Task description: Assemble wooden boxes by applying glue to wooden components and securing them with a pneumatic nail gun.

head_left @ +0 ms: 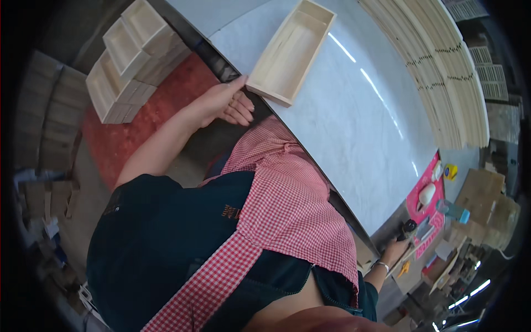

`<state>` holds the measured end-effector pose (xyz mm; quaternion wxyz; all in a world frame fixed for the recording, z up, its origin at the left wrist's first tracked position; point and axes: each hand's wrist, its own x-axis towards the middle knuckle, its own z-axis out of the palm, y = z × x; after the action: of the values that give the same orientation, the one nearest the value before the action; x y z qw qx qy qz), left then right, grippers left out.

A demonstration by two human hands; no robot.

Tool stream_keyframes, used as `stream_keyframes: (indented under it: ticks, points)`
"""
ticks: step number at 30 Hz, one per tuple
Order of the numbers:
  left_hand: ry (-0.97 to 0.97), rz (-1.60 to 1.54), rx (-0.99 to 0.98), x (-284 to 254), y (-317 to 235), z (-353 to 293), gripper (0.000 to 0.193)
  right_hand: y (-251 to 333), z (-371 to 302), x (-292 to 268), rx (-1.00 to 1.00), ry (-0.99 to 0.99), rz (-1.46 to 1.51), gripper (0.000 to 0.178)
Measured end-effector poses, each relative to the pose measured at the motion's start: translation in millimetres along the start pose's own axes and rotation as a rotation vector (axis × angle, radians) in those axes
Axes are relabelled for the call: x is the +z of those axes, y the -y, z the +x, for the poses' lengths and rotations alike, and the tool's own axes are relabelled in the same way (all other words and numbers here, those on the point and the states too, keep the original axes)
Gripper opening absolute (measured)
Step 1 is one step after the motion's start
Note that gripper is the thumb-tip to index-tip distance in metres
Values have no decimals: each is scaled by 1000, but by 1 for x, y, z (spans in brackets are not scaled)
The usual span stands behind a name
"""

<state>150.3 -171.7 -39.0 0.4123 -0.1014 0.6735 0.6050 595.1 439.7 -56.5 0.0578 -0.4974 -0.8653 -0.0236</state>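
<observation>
A shallow, oblong wooden box (291, 52) with an open top lies on the white tabletop (354, 138), one end at the edge nearest me. My left hand (229, 106) is beside that end, its thumb at the box's corner and its fingers apart below the table edge. Nothing shows in its palm. Far to the right, my right hand (394, 252) is closed around a black object with a rounded end (408, 227). That object is too small to tell its kind, and part of it is hidden by the fingers.
Similar wooden boxes (119, 77) stand stacked on a red surface (144, 127) at left. Stacked thin wooden boards (437, 72) line the table's far right. Beyond its right end lie a pink mat (426, 193), a white rounded thing (427, 193), a blue-capped bottle (453, 211) and a cardboard box (478, 193).
</observation>
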Motion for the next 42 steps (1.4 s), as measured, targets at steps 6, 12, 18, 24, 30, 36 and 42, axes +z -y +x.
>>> stream_keyframes:
  ticks: [6, 12, 18, 24, 30, 36, 42]
  points:
    - [-619, 618, 599, 6, -21, 21, 64, -46, 13, 34, 74, -31, -102, 62]
    - [-447, 728, 368, 20, -40, 82, 41, -40, 3, 34, 4, -152, -21, 50]
    - [-643, 324, 404, -45, -31, 7, 36, -80, 7, 34, -58, -246, 144, 59]
    - [-1406, -3, 417, -210, 16, -94, 38, -86, 43, 58, 149, -147, 178, 64]
    - [-1591, 77, 199, -375, 125, -103, 40, 77, 33, -13, 77, -286, 181, 55]
    - [-1527, 13, 104, -393, 139, -74, 42, 136, 30, -36, 1, -312, 222, 51]
    - [-1453, 15, 61, -384, 148, -57, 44, 171, 46, -45, -83, -185, 303, 42]
